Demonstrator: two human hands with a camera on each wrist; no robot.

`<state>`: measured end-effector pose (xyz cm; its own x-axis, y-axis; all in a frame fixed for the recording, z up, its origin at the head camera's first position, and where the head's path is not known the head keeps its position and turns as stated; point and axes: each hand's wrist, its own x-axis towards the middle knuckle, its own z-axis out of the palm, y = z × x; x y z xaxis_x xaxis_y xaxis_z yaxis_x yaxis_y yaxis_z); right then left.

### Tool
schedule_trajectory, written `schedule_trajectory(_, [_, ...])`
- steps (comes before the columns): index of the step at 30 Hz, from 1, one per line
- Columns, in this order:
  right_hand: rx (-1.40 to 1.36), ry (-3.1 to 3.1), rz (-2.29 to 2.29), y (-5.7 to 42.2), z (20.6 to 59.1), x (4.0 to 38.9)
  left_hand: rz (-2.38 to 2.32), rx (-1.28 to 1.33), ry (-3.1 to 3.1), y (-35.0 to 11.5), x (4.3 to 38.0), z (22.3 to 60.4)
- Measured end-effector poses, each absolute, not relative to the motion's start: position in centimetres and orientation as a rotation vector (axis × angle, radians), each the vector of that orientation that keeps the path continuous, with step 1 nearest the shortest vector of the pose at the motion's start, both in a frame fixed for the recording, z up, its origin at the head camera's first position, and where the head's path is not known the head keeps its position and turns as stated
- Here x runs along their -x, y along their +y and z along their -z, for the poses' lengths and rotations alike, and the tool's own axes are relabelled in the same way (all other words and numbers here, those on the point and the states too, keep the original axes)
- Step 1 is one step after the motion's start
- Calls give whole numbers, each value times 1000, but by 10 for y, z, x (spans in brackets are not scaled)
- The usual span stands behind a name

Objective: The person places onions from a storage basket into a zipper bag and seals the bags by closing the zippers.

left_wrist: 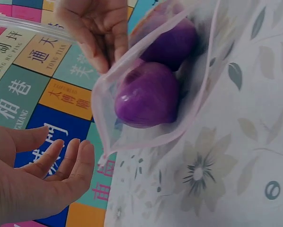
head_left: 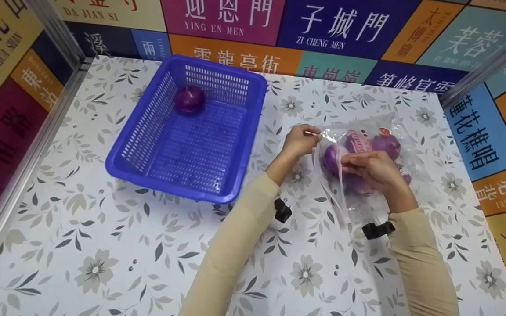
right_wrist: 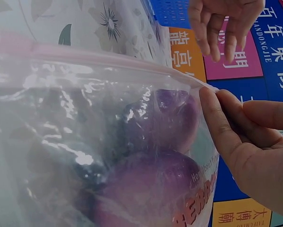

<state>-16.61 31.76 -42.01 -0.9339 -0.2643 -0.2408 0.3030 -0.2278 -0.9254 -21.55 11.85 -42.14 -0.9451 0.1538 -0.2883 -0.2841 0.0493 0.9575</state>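
Note:
A clear zip bag (head_left: 404,175) with a pink-edged mouth lies on the right of the table, holding several round purple onions (left_wrist: 148,94). My right hand (head_left: 378,173) pinches the edge of the bag's mouth between thumb and fingers, and the mouth gapes in the left wrist view. Just left of the bag, my left hand (head_left: 301,140) hovers near the mouth's far corner. In the left wrist view its fingers are loosely bent and apart from the bag, with nothing in them. One more purple onion (head_left: 190,99) sits in the far left corner of a blue plastic basket (head_left: 123,173).
The basket stands on the left half of the table, to the left of both hands. A white cloth with grey flowers and leaves (head_left: 95,270) covers the table. Panels with coloured lettering (head_left: 336,24) enclose the back and both sides.

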Motion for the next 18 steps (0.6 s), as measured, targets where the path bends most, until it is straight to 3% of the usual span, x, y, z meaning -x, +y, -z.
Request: schedule_trajectory(18, [-80, 1714, 2160, 319, 418, 166, -1995, 38, 2110, 94, 226, 386])
